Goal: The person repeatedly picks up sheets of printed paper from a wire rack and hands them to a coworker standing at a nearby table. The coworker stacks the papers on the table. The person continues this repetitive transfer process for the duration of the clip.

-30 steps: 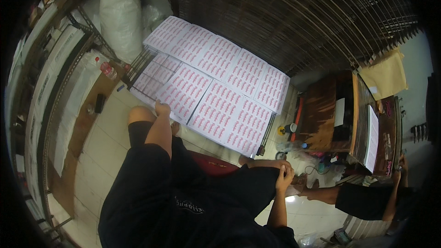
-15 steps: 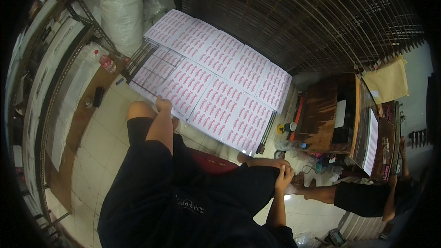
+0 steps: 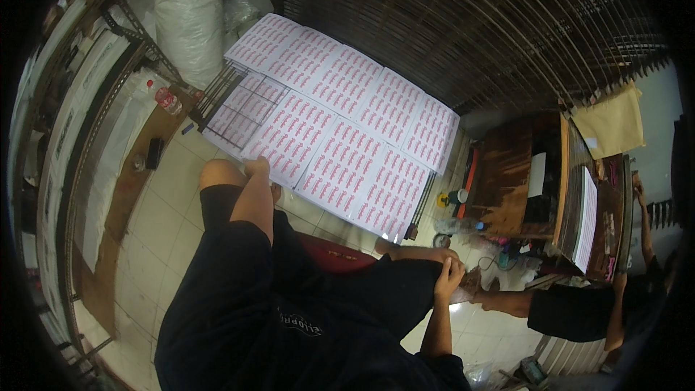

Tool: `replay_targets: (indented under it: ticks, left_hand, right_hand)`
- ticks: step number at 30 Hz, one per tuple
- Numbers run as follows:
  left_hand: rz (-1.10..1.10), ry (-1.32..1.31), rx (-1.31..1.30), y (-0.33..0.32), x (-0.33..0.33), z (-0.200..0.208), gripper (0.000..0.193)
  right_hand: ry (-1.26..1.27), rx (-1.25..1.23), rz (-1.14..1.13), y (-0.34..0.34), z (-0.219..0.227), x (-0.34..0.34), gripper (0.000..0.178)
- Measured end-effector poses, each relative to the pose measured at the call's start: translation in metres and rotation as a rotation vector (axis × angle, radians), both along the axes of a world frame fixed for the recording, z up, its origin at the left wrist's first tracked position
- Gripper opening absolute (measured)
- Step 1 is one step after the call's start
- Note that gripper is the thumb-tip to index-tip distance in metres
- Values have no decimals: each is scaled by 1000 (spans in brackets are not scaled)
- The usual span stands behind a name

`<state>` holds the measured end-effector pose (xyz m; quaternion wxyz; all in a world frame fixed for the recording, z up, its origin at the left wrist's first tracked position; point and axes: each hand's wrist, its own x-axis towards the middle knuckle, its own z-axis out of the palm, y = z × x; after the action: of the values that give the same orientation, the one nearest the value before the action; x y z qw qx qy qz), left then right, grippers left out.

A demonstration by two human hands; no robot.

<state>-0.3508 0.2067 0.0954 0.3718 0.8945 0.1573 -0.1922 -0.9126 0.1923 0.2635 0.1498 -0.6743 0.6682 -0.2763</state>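
Printed white sheets (image 3: 347,166) with rows of small pink-red marks lie side by side on a wire drying rack (image 3: 250,93) in front of me. My left hand (image 3: 258,167) is closed at the near left edge of the sheets. Its fingertips are hidden, so what they grip does not show clearly. Bare wires show over a lower printed sheet (image 3: 235,114) at the rack's left. My right hand (image 3: 450,279) rests on my bent right knee, fingers loosely laid over it, holding nothing.
More wire racks (image 3: 463,22) stand tilted up behind the sheets. At left are a shelf, a white sack (image 3: 190,22) and a red-capped bottle (image 3: 168,100). At right, a co-worker (image 3: 572,311) is at a wooden table (image 3: 499,188) with a printed sheet (image 3: 586,217).
The co-worker's far hand has moved upward along the table's far edge. My hands and the sheets stay nearly the same; the view has shifted slightly.
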Motion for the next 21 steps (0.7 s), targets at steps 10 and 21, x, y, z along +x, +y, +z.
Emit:
replay_targets:
  ticks: [10,21]
  left_hand:
    - [-189,0,-278,-10,-26,32,74]
    - [-1684,511,-772,26,-176,207,50]
  right_hand:
    - [-7,-34,-39,-1,3,1,30]
    - [-12,-54,-59,0,13,7,24]
